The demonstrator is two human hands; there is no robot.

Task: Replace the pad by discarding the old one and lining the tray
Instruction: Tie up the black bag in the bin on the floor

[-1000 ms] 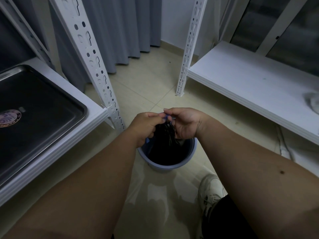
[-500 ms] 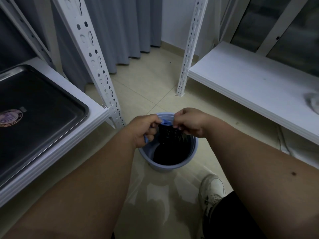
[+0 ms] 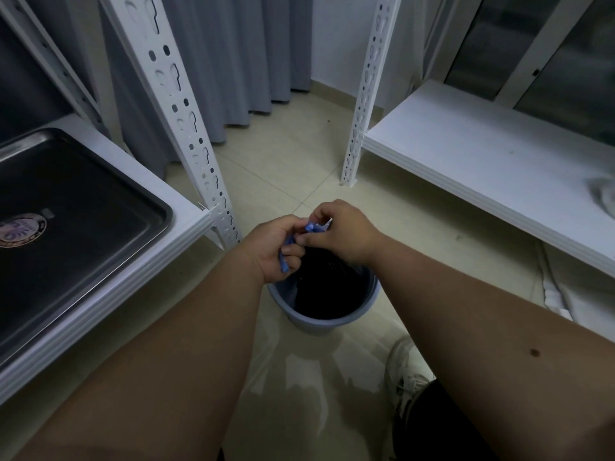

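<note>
Over the blue bin point(image 3: 324, 319) on the floor, left hand point(image 3: 276, 249) and right hand point(image 3: 339, 232) meet, both pinching the bunched blue pad point(image 3: 311, 227); steel tray point(image 3: 70, 214) sits left of it on the shelf point(image 3: 186, 224).

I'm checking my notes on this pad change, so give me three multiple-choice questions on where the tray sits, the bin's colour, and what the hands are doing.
1. The dark rectangular metal tray sits: A on the floor; B on the white shelf at left; C in the bin.
2. The round plastic bin is: A red; B blue-grey; C yellow.
3. The left hand and right hand are: A flat on the shelf; B gripping blue material above the bin; C hanging idle.

B: the tray lies on the shelf board. B: its rim shows blue-grey. B: fingers curl round it.
</note>
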